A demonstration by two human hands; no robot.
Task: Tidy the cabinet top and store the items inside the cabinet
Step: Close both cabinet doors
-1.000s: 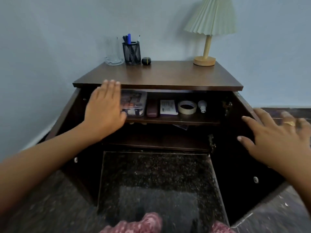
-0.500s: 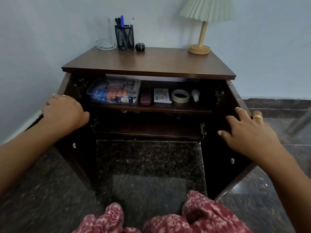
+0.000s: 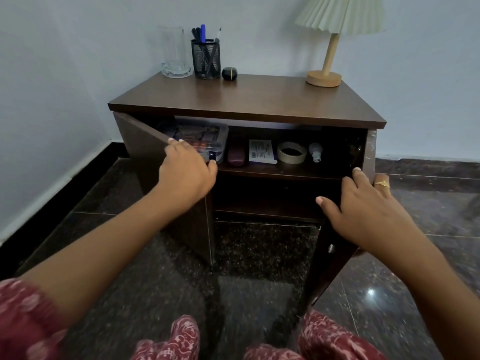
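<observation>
Cabinet (image 3: 246,100) is seen from the front, both doors part-open.

- Left hand (image 3: 187,172): fingers are curled over the top free corner of the left door (image 3: 145,149); the door is gripped and stands at an angle across the left side of the opening.
- Right hand (image 3: 363,203): placed on the top edge of the right door (image 3: 330,255), thumb on the inner face and fingers wrapped over the edge, so it is clamped on the door. A ring (image 3: 381,183) is worn on it. This door is swung out toward the camera.

Stored items are lined up on the upper shelf (image 3: 272,171) inside, left to right:
- clear plastic box (image 3: 207,133) (part hidden by the left door and hand)
- maroon case (image 3: 235,157)
- printed packet (image 3: 261,151)
- tape roll (image 3: 291,152)
- small white bottle (image 3: 315,152)

The lower compartment is too dark for its contents to be made out.

Left on the cabinet top along the wall:
- glass mug (image 3: 174,53), at the back-left corner
- mesh pen holder (image 3: 206,59), just beside the mug, pens inside
- small black round object (image 3: 229,73), just beside the holder
- lamp (image 3: 323,78) with pleated shade, at the back right, well apart from the rest

Dark polished floor (image 3: 259,255) is seen below, and patterned red fabric at the bottom of the frame.
</observation>
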